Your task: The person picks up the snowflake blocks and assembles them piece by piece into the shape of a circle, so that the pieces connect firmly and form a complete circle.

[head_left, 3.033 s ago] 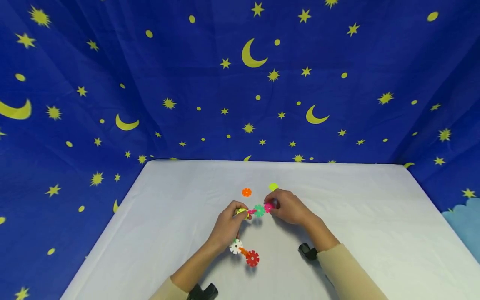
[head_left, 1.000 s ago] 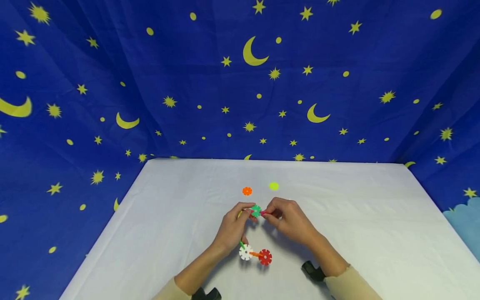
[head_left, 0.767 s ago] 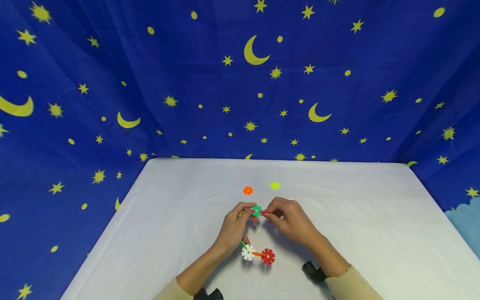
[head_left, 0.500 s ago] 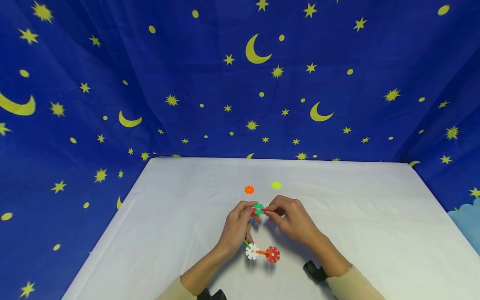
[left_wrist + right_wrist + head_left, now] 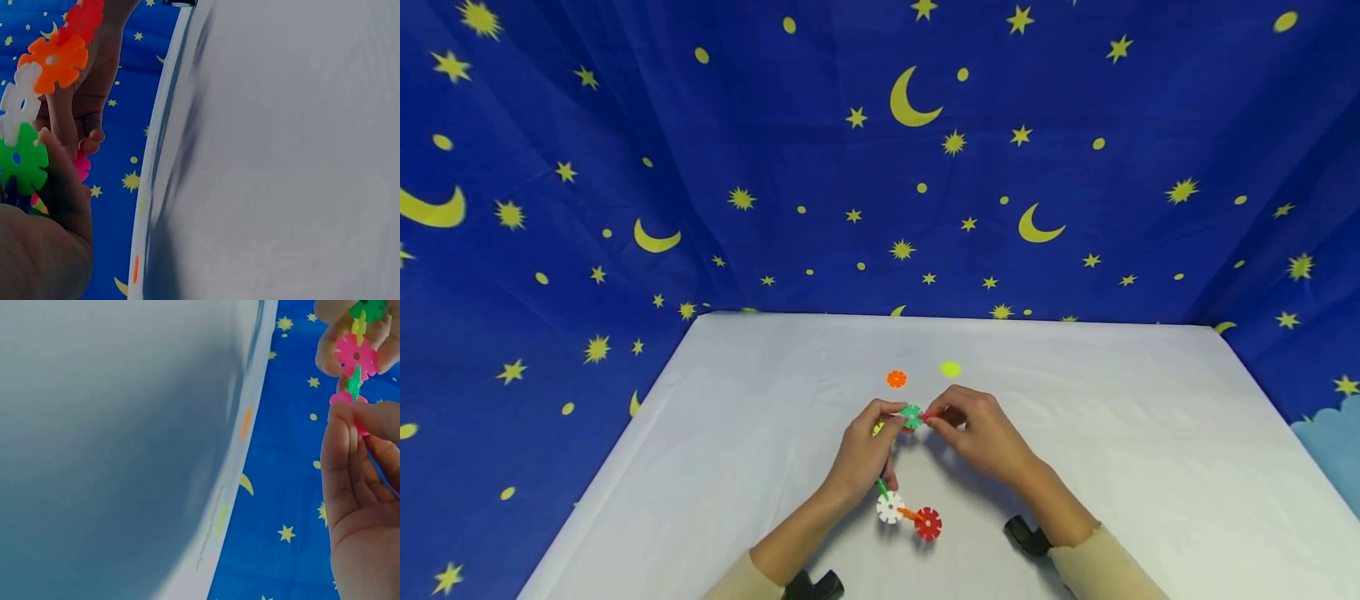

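Note:
A chain of notched plastic building discs is held in the air between both hands. My left hand grips it near a teal-green disc and a yellow disc. From that hand hang a white disc, an edge-on orange disc and a red disc. My right hand pinches a pink disc at the other end, joined to the green one. Behind it, in the right wrist view, another pink disc sits by the left fingers. The left palm hides part of the chain.
A loose orange disc and a loose yellow-green disc lie on the white-covered table beyond the hands. A blue curtain with stars and moons stands behind the table.
Since three seconds ago, my left fingers have shifted to the teal-green disc and the pinched pink disc has turned edge-on. The hanging end swung right, then slightly back left. The loose discs stayed put.

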Demonstrator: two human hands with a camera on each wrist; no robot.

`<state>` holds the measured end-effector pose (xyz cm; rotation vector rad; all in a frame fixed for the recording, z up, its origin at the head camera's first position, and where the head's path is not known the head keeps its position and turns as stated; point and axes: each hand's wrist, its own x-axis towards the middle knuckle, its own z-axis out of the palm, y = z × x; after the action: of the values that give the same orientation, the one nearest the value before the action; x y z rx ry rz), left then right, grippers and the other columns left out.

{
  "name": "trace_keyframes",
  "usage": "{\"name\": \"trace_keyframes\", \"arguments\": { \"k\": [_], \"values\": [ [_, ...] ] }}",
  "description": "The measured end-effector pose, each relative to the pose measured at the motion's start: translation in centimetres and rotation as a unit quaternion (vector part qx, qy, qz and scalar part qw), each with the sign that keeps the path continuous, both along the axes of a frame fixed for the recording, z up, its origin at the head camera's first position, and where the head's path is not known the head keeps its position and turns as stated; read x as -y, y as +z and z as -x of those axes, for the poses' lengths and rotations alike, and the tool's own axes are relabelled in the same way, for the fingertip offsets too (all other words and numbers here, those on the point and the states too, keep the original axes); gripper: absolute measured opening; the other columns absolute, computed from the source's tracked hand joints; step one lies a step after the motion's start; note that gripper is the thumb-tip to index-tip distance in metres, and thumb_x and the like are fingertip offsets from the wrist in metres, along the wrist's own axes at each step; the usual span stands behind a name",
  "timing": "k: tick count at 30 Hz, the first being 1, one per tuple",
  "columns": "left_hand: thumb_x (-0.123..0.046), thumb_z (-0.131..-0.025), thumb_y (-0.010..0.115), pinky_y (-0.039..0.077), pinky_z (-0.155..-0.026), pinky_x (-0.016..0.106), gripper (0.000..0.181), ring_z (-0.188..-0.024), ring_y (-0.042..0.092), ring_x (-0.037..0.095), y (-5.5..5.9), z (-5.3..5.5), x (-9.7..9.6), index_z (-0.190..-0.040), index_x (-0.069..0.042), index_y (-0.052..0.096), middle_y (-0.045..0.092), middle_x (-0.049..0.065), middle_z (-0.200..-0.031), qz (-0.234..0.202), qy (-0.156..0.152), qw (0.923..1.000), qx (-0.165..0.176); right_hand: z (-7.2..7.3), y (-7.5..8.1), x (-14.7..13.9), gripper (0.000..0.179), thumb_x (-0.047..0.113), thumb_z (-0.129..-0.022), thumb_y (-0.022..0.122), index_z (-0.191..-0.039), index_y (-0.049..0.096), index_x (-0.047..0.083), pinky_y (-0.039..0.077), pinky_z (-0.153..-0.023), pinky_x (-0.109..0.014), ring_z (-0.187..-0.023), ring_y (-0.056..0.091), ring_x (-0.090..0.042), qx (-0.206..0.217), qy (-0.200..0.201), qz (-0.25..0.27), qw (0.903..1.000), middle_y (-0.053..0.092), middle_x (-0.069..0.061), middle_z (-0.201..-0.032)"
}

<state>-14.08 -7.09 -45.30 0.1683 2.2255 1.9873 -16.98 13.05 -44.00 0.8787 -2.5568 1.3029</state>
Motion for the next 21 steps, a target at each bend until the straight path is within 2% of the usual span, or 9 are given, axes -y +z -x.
{"name": "trace_keyframes", "arguments": {
  "k": [3, 8, 12, 14, 17, 21],
  "values": [
    [-0.03, -0.099, 0.052, 0.05, -0.039, 0.043, 0.031, -0.035, 0.051, 0.02, 0.1, 0.1, 0.2, -0.127, -0.015, 0.055, 0.065, 0.016, -0.103, -0.006, -0.007, 0.9999, 0.013, 0.3, 0.1, 0.1, 0.015, 0.004, -0.085, 0.072, -0.092, 0.067, 0.016, 0.053, -0.069, -0.024, -0.076, 0.062, -0.003, 0.013, 0.004, -0.012, 0.9998, 0.063, 0.01, -0.089],
    [-0.026, -0.1, 0.048, 0.05, -0.039, 0.044, 0.035, -0.036, 0.054, 0.023, 0.1, 0.4, 0.5, -0.134, -0.021, 0.052, 0.063, 0.016, -0.102, 0.007, -0.011, 0.9998, 0.013, 1.0, 0.2, 0.3, 0.018, 0.003, -0.085, 0.069, -0.095, 0.067, 0.018, 0.053, -0.071, -0.025, -0.077, 0.06, -0.003, 0.035, 0.028, -0.029, 0.9985, 0.063, 0.011, -0.092],
    [-0.025, -0.101, 0.047, 0.048, -0.036, 0.043, 0.029, -0.034, 0.052, 0.022, 0.0, 0.7, 0.8, -0.127, -0.023, 0.058, 0.062, 0.017, -0.097, 0.019, 0.011, 0.9998, 0.002, 2.0, 0.3, 0.2, 0.023, -0.001, -0.086, 0.065, -0.102, 0.067, 0.017, 0.053, -0.067, -0.028, -0.076, 0.061, -0.008, 0.074, 0.08, -0.04, 0.9932, 0.066, 0.003, -0.094],
    [-0.023, -0.101, 0.046, 0.048, -0.035, 0.043, 0.027, -0.032, 0.05, 0.021, 0.1, 0.8, 0.9, -0.124, -0.021, 0.06, 0.061, 0.016, -0.093, 0.021, 0.024, 0.9995, -0.002, 2.6, 0.4, 0.1, 0.024, -0.001, -0.087, 0.063, -0.106, 0.067, 0.015, 0.053, -0.065, -0.029, -0.075, 0.061, -0.011, 0.098, 0.091, -0.05, 0.9898, 0.066, -0.001, -0.093],
    [-0.018, -0.101, 0.044, 0.048, -0.035, 0.042, 0.026, -0.032, 0.049, 0.019, 0.7, 0.8, 1.1, -0.122, -0.018, 0.059, 0.061, 0.013, -0.088, 0.02, 0.034, 0.9992, -0.001, 3.7, 0.3, 0.1, 0.02, 0.005, -0.09, 0.063, -0.109, 0.067, 0.011, 0.052, -0.065, -0.03, -0.077, 0.06, -0.012, 0.115, 0.073, -0.066, 0.9885, 0.066, -0.001, -0.092],
    [-0.012, -0.101, 0.042, 0.048, -0.035, 0.041, 0.025, -0.031, 0.048, 0.015, 2.8, -0.1, 1.1, -0.121, -0.011, 0.058, 0.059, 0.008, -0.082, 0.012, 0.031, 0.9994, -0.004, 5.3, 0.1, 0.7, 0.017, 0.011, -0.091, 0.064, -0.107, 0.068, 0.005, 0.051, -0.069, -0.032, -0.08, 0.059, -0.013, 0.124, 0.033, -0.065, 0.9895, 0.065, 0.003, -0.088]
  ]
}}
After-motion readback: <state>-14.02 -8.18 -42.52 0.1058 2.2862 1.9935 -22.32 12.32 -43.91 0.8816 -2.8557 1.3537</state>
